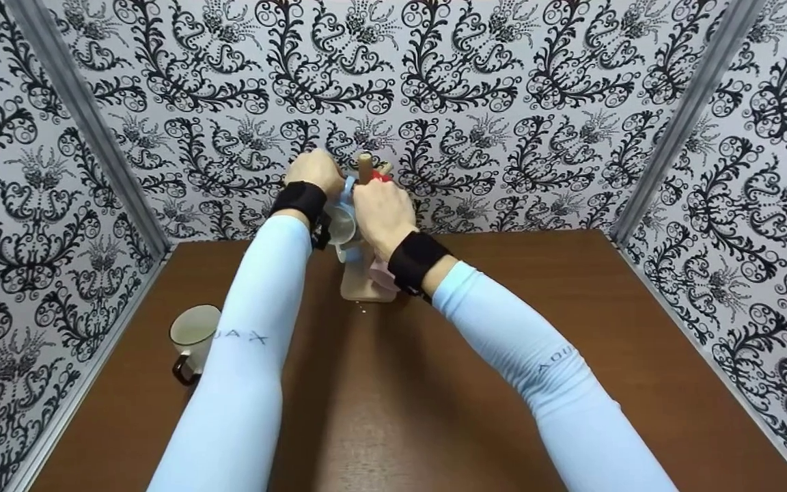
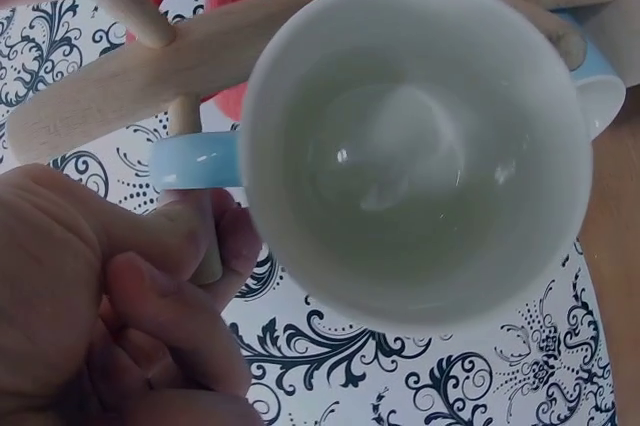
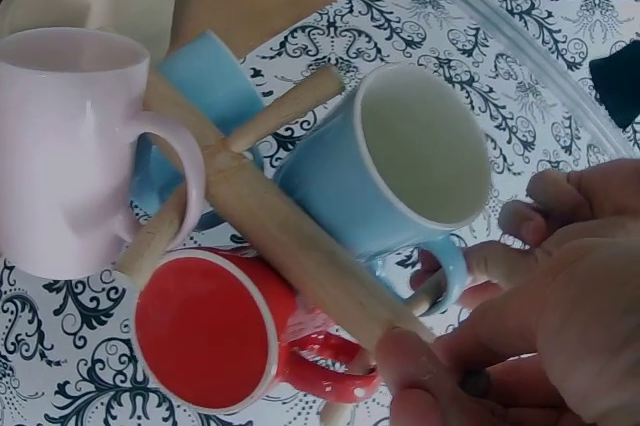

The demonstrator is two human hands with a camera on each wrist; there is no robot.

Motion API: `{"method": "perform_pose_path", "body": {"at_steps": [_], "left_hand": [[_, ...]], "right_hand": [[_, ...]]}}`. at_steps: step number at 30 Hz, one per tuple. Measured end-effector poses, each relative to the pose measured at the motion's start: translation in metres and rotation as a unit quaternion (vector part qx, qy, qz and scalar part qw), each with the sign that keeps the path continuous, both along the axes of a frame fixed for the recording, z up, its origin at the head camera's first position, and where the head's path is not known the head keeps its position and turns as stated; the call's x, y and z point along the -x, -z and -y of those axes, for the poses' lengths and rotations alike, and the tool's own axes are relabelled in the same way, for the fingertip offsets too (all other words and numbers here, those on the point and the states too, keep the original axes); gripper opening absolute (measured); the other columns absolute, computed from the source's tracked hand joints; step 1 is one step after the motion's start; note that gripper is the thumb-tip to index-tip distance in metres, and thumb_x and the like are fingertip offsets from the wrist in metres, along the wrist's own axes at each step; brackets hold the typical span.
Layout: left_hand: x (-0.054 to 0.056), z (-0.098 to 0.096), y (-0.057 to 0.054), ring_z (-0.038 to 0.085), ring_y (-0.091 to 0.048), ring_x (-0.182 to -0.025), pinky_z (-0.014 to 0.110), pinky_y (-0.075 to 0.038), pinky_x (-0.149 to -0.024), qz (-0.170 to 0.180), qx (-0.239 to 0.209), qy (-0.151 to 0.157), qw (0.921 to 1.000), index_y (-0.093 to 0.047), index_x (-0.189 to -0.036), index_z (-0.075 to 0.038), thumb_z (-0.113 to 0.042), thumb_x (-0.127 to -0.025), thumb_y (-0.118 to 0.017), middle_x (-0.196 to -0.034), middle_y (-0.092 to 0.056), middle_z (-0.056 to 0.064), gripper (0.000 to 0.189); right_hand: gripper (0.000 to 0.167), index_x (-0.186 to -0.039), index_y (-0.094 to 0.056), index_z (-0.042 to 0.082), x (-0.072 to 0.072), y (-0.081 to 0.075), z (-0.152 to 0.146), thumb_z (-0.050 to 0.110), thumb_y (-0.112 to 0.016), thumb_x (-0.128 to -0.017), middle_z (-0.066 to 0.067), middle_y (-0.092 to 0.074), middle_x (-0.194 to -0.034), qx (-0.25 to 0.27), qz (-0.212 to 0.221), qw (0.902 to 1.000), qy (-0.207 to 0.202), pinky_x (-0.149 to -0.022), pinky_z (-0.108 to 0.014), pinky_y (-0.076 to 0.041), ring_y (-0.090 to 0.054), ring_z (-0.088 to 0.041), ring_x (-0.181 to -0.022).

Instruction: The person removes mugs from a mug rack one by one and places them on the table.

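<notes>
A wooden mug tree (image 1: 365,167) stands near the back wall. From one of its pegs hangs a light blue mug (image 2: 420,156) by its handle, its mouth towards the left wrist camera. My left hand (image 1: 315,172) pinches that peg's end (image 2: 208,256), beside the mug's handle. My right hand (image 1: 385,208) grips near the top of the post (image 3: 310,246), with the thumb and fingers about an upper peg. On other pegs hang a red mug (image 3: 210,331), a pale pink mug (image 3: 70,146) and a second blue mug (image 3: 205,76).
A white mug (image 1: 194,331) with a dark rim and dark handle stands on the brown table (image 1: 489,383) at the left, beside my left forearm. Patterned walls (image 1: 475,82) enclose the table at the back and sides. The tree's pale base (image 1: 368,294) rests on the table.
</notes>
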State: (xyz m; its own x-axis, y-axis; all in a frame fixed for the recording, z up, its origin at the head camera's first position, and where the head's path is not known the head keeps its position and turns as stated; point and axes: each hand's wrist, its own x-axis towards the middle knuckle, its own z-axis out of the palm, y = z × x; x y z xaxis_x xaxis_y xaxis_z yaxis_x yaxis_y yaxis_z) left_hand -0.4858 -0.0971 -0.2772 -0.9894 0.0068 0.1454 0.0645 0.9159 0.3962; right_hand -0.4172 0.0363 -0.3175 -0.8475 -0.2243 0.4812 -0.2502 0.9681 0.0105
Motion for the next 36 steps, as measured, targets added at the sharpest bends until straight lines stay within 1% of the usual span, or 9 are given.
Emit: {"method": "perform_pose_path", "body": {"at_steps": [7,13,18,23,25,28,31,33,36], "left_hand": [[0.001,-0.002,0.0,0.039,-0.073,-0.125,0.052,-0.059,-0.109,0.01,0.012,0.007,0.9999,-0.087,-0.123,-0.018,-0.016,-0.095,-0.068,-0.142,-0.078,0.016,0.034],[0.001,-0.001,-0.001,0.038,-0.072,-0.116,0.051,-0.06,-0.104,0.013,0.015,0.004,0.9998,-0.087,-0.11,-0.011,-0.014,-0.095,-0.066,-0.136,-0.08,0.018,0.026],[0.001,0.003,-0.001,0.04,-0.072,-0.124,0.053,-0.059,-0.109,0.016,0.015,0.014,0.9997,-0.087,-0.122,-0.017,-0.016,-0.095,-0.069,-0.144,-0.077,0.018,0.033],[0.007,0.005,0.002,0.041,-0.073,-0.131,0.053,-0.059,-0.114,0.018,0.017,0.023,0.9994,-0.085,-0.13,-0.017,-0.016,-0.093,-0.07,-0.146,-0.076,0.017,0.04],[0.009,0.003,0.005,0.042,-0.073,-0.133,0.054,-0.059,-0.114,0.014,0.02,0.023,0.9994,-0.084,-0.132,-0.018,-0.016,-0.094,-0.071,-0.147,-0.076,0.016,0.041],[0.008,-0.002,0.009,0.042,-0.075,-0.13,0.058,-0.062,-0.109,-0.008,0.04,0.022,0.9989,-0.085,-0.129,-0.018,-0.017,-0.097,-0.07,-0.145,-0.077,0.018,0.036],[0.002,-0.01,0.005,0.044,-0.077,-0.123,0.061,-0.065,-0.101,-0.038,0.084,0.017,0.9956,-0.083,-0.124,-0.009,-0.015,-0.098,-0.068,-0.138,-0.078,0.023,0.031],[-0.003,-0.016,-0.001,0.044,-0.079,-0.118,0.061,-0.067,-0.096,-0.065,0.113,0.016,0.9913,-0.081,-0.121,-0.003,-0.014,-0.099,-0.067,-0.131,-0.079,0.026,0.029],[-0.015,-0.026,-0.017,0.041,-0.08,-0.105,0.056,-0.069,-0.09,-0.091,0.142,0.017,0.9856,-0.079,-0.115,0.0,-0.016,-0.099,-0.067,-0.119,-0.082,0.024,0.025]], "right_hand": [[0.032,-0.112,-0.085,0.006,-0.003,0.002,0.008,0.013,-0.054,-0.113,-0.016,-0.086,-0.112,0.007,0.0,0.9998,0.019,-0.081,-0.05,-0.07,-0.085,-0.036,-0.099],[0.035,-0.115,-0.085,0.007,-0.005,0.003,0.017,0.014,-0.051,-0.115,-0.014,-0.085,-0.113,0.003,0.002,0.9997,0.024,-0.081,-0.048,-0.071,-0.085,-0.034,-0.099],[0.036,-0.117,-0.085,0.007,-0.006,0.002,0.024,0.014,-0.05,-0.115,-0.013,-0.086,-0.115,0.007,0.009,0.9993,0.037,-0.082,-0.047,-0.071,-0.085,-0.033,-0.101],[0.031,-0.115,-0.085,0.009,-0.007,0.002,0.024,0.014,-0.054,-0.113,-0.013,-0.086,-0.114,0.011,0.019,0.9992,0.033,-0.082,-0.047,-0.071,-0.085,-0.033,-0.101],[0.025,-0.108,-0.083,0.008,-0.006,-0.001,0.014,0.021,-0.061,-0.11,-0.016,-0.084,-0.111,0.025,0.037,0.9988,0.019,-0.081,-0.047,-0.07,-0.084,-0.033,-0.097],[0.029,-0.088,-0.073,0.012,0.0,-0.012,-0.01,0.035,-0.067,-0.106,-0.011,-0.077,-0.09,0.079,0.081,0.9935,-0.01,-0.067,-0.04,-0.065,-0.077,-0.026,-0.078],[0.04,-0.071,-0.057,0.02,0.012,-0.026,-0.037,0.04,-0.065,-0.104,0.001,-0.059,-0.068,0.146,0.103,0.9833,-0.034,-0.051,-0.03,-0.049,-0.057,-0.016,-0.058],[0.04,-0.067,-0.054,0.021,0.021,-0.035,-0.053,0.034,-0.063,-0.104,0.003,-0.054,-0.063,0.164,0.099,0.9805,-0.046,-0.05,-0.028,-0.041,-0.05,-0.013,-0.055],[0.028,-0.078,-0.067,0.014,0.031,-0.045,-0.072,0.023,-0.064,-0.104,-0.003,-0.067,-0.075,0.152,0.09,0.9828,-0.053,-0.059,-0.03,-0.05,-0.059,-0.018,-0.065]]}}
